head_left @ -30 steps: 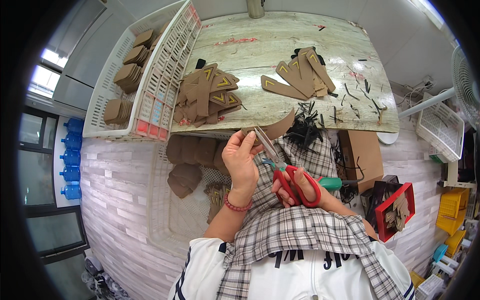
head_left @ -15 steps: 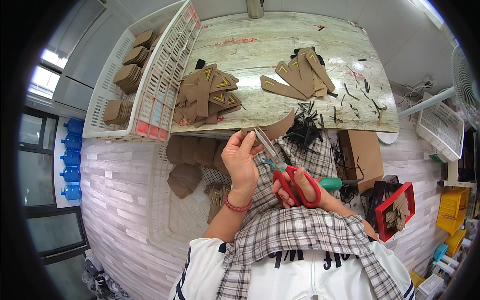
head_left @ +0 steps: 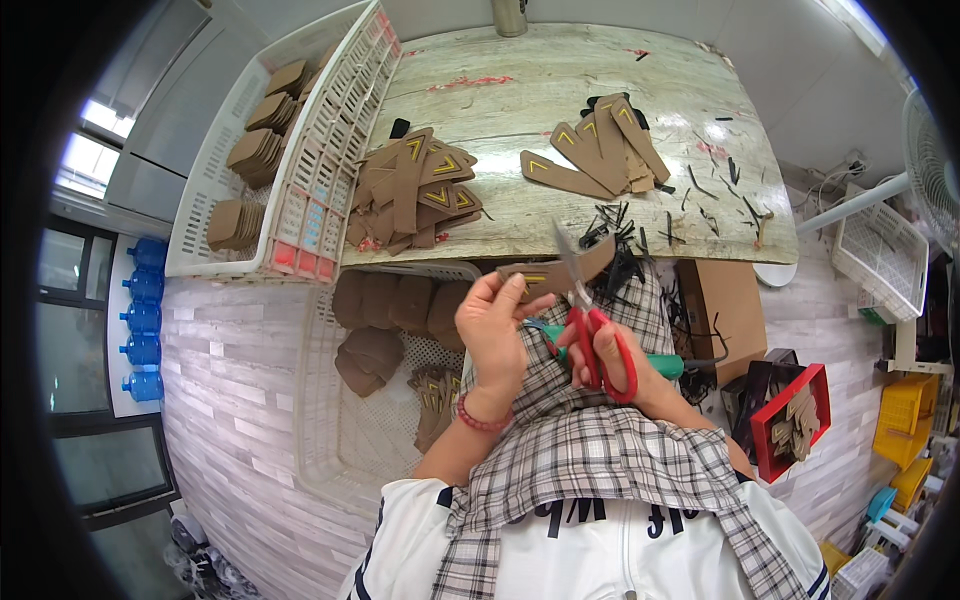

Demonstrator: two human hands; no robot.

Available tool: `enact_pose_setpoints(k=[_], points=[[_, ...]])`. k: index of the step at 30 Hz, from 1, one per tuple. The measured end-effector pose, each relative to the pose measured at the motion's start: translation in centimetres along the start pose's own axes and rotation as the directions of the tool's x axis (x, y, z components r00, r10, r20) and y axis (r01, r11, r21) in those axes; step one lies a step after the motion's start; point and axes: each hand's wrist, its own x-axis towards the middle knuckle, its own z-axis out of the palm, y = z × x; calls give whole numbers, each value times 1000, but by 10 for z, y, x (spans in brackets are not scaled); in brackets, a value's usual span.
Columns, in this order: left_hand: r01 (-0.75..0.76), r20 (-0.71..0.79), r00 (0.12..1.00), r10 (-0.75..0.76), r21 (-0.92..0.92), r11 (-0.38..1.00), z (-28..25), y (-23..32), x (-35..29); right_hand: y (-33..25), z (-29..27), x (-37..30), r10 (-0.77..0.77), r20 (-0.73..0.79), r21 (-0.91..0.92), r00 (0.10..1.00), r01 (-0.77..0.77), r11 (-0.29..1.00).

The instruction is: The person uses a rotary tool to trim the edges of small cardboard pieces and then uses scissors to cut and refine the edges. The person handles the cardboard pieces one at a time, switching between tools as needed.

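Observation:
My left hand [head_left: 494, 330] pinches one end of a brown tab [head_left: 598, 260] with a yellow V mark, just off the table's front edge. Red-handled scissors [head_left: 622, 370] are in my right hand [head_left: 645, 385], fingers through the loops. Their blades point up and away, crossing in front of the tab; whether they touch it I cannot tell. On the table lie a heap of similar tabs [head_left: 405, 205] at the left and a fanned group [head_left: 595, 145] farther right. Black trimmings [head_left: 612, 245] pile at the front edge, close to the tab's free end.
A white slotted crate [head_left: 300, 225] with stacked brown pieces stands at the table's left. Below sits another white basket [head_left: 320, 440] holding brown pieces. A green-handled tool [head_left: 662, 367] lies across my lap. To the right are a cardboard box [head_left: 735, 315] and a red-rimmed box [head_left: 765, 445].
Both hands have moved slightly right. The tab has shifted right and tilted less, and the scissors have turned more upright, with their tips now higher.

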Motion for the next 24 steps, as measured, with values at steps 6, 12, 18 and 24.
enact_pose_setpoints(k=[6,12,18,24], points=[[-60,45,997,61,-13,998,-2,6,12,0,3,-7,141,221,7,965,-146,989],[-53,54,997,52,12,999,-2,7,11,0,1,-7,151,286,173,946,-206,963],[-65,71,995,64,10,998,-2,8,12,6,-1,-6,140,328,236,934,-225,945],[-60,65,996,58,25,998,-4,7,13,5,-1,-5,140,334,231,932,-225,947]])
